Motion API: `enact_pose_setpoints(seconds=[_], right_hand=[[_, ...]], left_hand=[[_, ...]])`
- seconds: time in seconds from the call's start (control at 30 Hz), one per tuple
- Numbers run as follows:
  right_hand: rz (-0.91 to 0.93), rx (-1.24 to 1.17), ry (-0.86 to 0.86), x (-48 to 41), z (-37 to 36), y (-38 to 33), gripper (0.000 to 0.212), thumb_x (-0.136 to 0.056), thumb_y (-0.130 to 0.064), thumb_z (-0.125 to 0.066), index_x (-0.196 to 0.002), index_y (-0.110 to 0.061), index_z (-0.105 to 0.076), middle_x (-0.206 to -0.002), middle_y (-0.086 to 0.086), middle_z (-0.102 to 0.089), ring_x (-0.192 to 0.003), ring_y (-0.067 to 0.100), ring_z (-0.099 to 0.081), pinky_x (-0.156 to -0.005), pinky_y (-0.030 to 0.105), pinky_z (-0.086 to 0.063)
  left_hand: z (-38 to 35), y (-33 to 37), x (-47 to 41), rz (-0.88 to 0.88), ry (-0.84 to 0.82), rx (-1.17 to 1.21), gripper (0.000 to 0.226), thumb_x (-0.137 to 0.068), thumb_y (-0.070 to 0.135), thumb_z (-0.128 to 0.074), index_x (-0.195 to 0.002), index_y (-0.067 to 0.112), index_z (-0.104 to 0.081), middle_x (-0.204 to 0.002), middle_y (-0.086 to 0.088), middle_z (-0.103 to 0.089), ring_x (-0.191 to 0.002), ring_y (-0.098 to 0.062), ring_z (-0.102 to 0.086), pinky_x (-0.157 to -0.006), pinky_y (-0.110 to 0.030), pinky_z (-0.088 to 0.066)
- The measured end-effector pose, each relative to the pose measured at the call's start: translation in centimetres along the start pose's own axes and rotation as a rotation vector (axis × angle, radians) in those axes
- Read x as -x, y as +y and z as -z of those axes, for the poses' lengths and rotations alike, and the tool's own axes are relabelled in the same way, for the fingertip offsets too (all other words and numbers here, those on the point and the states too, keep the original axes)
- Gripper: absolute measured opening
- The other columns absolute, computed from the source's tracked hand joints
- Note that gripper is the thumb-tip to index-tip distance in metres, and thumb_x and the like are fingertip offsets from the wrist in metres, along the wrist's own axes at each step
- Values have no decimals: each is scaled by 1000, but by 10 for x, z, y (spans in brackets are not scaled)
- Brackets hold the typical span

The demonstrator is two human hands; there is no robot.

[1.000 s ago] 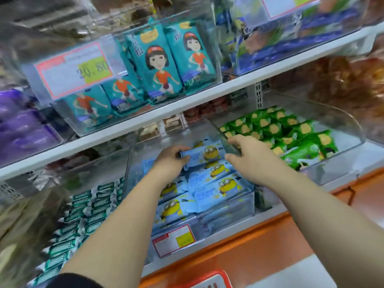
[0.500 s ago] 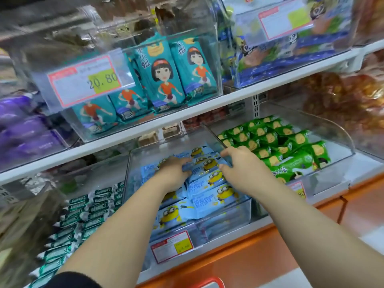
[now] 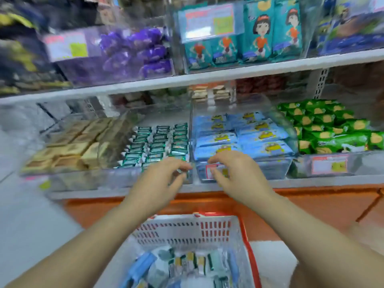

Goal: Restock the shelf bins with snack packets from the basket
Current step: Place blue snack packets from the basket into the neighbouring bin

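Best drop straight down to the basket, lift snack packets of one kind from it and lay them flat in the matching bin — blue into the blue-packet bin. Along the lower shelf, four front bins; one basket; two hands, left hand and right hand, empty, fingers loosely curled; packets too blurred to count.

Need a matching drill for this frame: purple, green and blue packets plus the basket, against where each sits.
Things:
1. purple packets
2. green packets
3. blue packets
4. basket

Places:
A. lower shelf, second visible bin from the right
B. upper shelf
C. below both shelves, bottom of view
D. lower shelf, bin at the right edge of view

Pairs: 1-B, 2-D, 3-A, 4-C
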State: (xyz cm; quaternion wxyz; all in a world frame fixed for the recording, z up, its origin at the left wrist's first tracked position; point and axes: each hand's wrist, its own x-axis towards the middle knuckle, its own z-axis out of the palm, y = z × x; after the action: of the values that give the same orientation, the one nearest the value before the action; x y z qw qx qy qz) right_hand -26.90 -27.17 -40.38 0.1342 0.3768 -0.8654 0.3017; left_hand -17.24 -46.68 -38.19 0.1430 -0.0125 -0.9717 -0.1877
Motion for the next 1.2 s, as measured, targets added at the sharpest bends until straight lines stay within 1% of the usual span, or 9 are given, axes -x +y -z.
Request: enact_pose_setpoints(seconds=[0.13, 0.23, 0.33, 0.53, 0.67, 0.83, 1.0, 1.07, 1.2], right_hand=[[118, 31, -245, 31, -42, -31, 23, -90, -30, -61, -110, -24, -70, -107, -4, -72, -99, 21, -66, -81, 37, -54], [169, 98, -399, 48, -75, -42, 22, -93, -33, -58, -112, -26, -67, -110, -6, -70, -100, 20, -64, -76, 34, -50], [163, 130, -550, 62, -110, -45, 22, -95, -35, -54, -114, -31, -65, -113, -10, -68, -101, 17, -64, -77, 34, -53], [97, 126, -816, 82, -195, -63, 21, -94, -33, -51, -109, -30, -64, -115, -6, -69, -96, 16, -64, -84, 34, -55], [94, 138, -978, 84, -261, -81, 21, -94, -31, -51, -110, -28, -64, -114, -3, -67, -102, 19, -63, -88, 34, -53], [100, 115, -1171, 84, -337, -108, 42, -94, -26, -54, -136, -24, -51, -139, 1, -51, -123, 21, -52, -104, 35, -43], [146, 125, -1339, 92, -397, -122, 57, -95, -18, -55, -148, -15, -33, -153, 7, -31, -130, 29, -45, -104, 41, -41], [216, 167, -1368, 95, -412, -126, 53, -100, -16, -47, -151, -11, -29, -153, 10, -28, -136, 28, -36, -105, 36, -35], [221, 186, -1336, 100, -432, -123, 55, -99, -23, -51, -149, -16, -32, -154, 11, -26, -140, 30, -29, -100, 39, -40]], left_hand=[[11, -40, 110, 188, -45, -24, 25, -89, 40, -53, -110, 36, -67, -97, 26, -62, -89, 6, -59, -80, -32, -53], [17, -64, 167, 339, 0, -10, 17, -92, 28, -63, -106, 36, -68, -97, 23, -64, -86, 7, -60, -75, -31, -51], [13, -86, 197, 448, 28, -11, 18, -93, 24, -64, -108, 34, -69, -98, 22, -66, -87, 1, -63, -77, -38, -55], [6, -124, 197, 640, 97, 192, 17, -96, 27, -61, -110, 32, -69, -98, 19, -68, -92, -2, -65, -87, -34, -54], [17, -142, 183, 703, 212, 329, 18, -96, 23, -60, -109, 31, -70, -91, 21, -65, -88, -6, -65, -84, -29, -53], [32, -164, 183, 761, 311, 369, 21, -98, 26, -57, -115, 33, -67, -94, 26, -61, -90, 7, -58, -73, -2, -42], [42, -184, 191, 823, 373, 426, 24, -100, 30, -54, -121, 35, -64, -99, 26, -61, -90, 7, -58, -72, -6, -41], [41, -189, 194, 836, 381, 432, 24, -100, 30, -53, -121, 36, -64, -97, 27, -60, -87, 9, -58, -70, -3, -41], [36, -196, 196, 846, 374, 472, 22, -98, 30, -55, -117, 39, -63, -96, 29, -62, -91, 13, -56, -76, 2, -41]])
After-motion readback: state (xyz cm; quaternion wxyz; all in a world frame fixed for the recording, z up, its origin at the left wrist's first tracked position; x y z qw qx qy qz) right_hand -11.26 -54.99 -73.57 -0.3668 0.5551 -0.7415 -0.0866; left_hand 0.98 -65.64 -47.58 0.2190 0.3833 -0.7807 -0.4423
